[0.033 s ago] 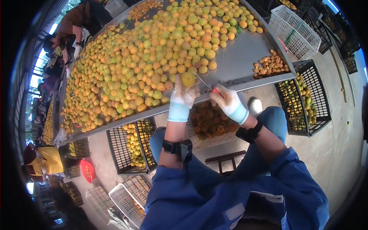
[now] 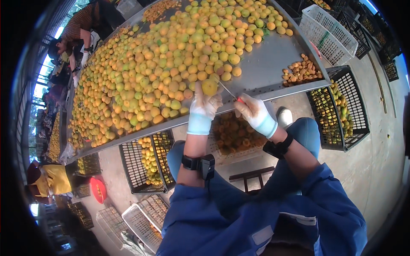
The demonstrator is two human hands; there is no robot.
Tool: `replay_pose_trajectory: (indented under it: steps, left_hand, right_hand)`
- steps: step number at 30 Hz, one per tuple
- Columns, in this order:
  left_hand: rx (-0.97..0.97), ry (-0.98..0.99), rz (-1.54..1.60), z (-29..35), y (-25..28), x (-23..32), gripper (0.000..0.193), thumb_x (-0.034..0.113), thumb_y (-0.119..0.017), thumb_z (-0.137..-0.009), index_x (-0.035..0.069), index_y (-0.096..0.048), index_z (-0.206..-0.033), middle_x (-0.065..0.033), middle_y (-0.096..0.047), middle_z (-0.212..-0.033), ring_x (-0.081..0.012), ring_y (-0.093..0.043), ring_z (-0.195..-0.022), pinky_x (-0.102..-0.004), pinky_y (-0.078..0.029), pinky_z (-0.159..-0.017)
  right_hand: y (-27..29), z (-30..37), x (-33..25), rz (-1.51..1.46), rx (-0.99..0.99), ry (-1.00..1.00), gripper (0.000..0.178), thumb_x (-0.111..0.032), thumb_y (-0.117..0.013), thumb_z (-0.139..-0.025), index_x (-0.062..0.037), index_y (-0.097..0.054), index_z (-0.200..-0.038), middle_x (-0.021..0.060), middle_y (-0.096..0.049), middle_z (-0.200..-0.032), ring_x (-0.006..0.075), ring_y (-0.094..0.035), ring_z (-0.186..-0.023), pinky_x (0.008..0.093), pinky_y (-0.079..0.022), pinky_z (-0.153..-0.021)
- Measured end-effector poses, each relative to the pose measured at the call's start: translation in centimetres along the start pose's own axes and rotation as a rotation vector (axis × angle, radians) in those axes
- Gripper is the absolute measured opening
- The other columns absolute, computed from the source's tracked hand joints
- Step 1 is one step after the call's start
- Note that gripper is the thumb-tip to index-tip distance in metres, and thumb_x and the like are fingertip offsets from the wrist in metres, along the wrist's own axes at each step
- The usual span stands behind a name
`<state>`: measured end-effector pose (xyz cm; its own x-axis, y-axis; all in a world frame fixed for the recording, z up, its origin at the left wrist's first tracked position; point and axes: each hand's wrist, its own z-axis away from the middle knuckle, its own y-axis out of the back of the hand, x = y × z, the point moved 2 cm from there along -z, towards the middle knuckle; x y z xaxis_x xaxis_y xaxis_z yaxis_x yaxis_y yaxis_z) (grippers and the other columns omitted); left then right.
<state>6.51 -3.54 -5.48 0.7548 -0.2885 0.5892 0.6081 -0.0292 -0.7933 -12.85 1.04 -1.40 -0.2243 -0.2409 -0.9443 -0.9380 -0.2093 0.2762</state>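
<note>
My left hand [image 2: 206, 106], in a white and pale-blue glove, is closed round a yellow apricot [image 2: 209, 87] just above the table's near edge. In my right hand [image 2: 255, 113], gloved the same way, is a thin-bladed knife [image 2: 228, 91] with a red handle. Its blade slants up to the left, the tip reaching the upper right side of the apricot; whether it has cut in I cannot tell. Beyond both hands, loose apricots [image 2: 162, 72] cover much of the metal table [image 2: 260, 68]. Below my hands, a crate [image 2: 232, 160] contains opened, darker orange fruit.
Brown pits [image 2: 302, 71] lie heaped at the table's right corner. Black crates of fruit stand on the floor at right [image 2: 338, 109] and left [image 2: 146, 162]. A white crate [image 2: 329, 36] is at upper right, a red basin [image 2: 98, 190] at lower left. Another person [image 2: 79, 32] leans over the table's far left.
</note>
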Motion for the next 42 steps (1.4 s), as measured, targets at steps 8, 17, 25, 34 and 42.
replay_pose_trajectory:
  steps: [8,17,25,34,42]
  left_hand:
    - [0.064,-0.052,-0.069,-0.8,-0.4,-0.9,0.066,0.057,-0.056,-0.091,0.004,-0.048,-0.130,-0.0143,-0.061,-0.110,-0.0147,-0.055,-0.073,-0.0254,-0.047,-0.058]
    - [0.167,-0.247,-0.141,-0.6,-1.7,-1.3,0.050,0.044,-0.059,-0.095,0.001,-0.051,-0.120,-0.0124,-0.064,-0.088,-0.0198,-0.062,-0.063,-0.0310,-0.052,-0.052]
    - [0.218,-0.409,-0.527,0.9,-3.5,-0.3,0.041,0.038,-0.056,-0.099,0.000,-0.057,-0.115,-0.0070,-0.063,-0.088,-0.0120,-0.060,-0.064,-0.0232,-0.050,-0.053]
    - [0.278,-0.541,-0.854,1.8,-5.0,0.5,0.038,0.032,-0.052,-0.101,-0.001,-0.057,-0.119,-0.0076,-0.062,-0.105,-0.0109,-0.062,-0.070,-0.0231,-0.051,-0.059]
    - [0.261,-0.597,-0.982,1.6,-5.1,-0.2,0.045,0.042,-0.049,-0.100,0.001,-0.056,-0.117,-0.0065,-0.062,-0.096,-0.0115,-0.060,-0.071,-0.0234,-0.049,-0.059]
  right_hand:
    - [1.2,0.8,0.1,-0.012,-0.059,-0.025,0.024,-0.026,-0.057,-0.097,-0.0022,-0.056,-0.095,0.0200,-0.057,-0.072,0.0375,-0.059,-0.068,0.0395,-0.045,-0.061]
    - [0.7,1.0,0.8,0.102,-0.016,-0.027,0.030,-0.029,-0.057,-0.097,-0.0005,-0.055,-0.088,0.0216,-0.053,-0.070,0.0391,-0.054,-0.065,0.0409,-0.043,-0.060]
    - [0.2,1.2,1.9,0.050,-0.057,-0.054,0.032,-0.030,-0.054,-0.099,0.0004,-0.057,-0.089,0.0172,-0.049,-0.061,0.0305,-0.049,-0.053,0.0376,-0.040,-0.053]
    - [0.5,1.1,1.6,0.243,-0.009,-0.016,0.034,-0.035,-0.055,-0.097,-0.0014,-0.057,-0.091,0.0252,-0.060,-0.077,0.0454,-0.059,-0.077,0.0476,-0.046,-0.064]
    - [0.2,1.7,1.7,0.202,0.041,-0.048,0.034,-0.036,-0.055,-0.096,-0.0026,-0.059,-0.093,0.0249,-0.061,-0.078,0.0451,-0.059,-0.079,0.0495,-0.046,-0.066]
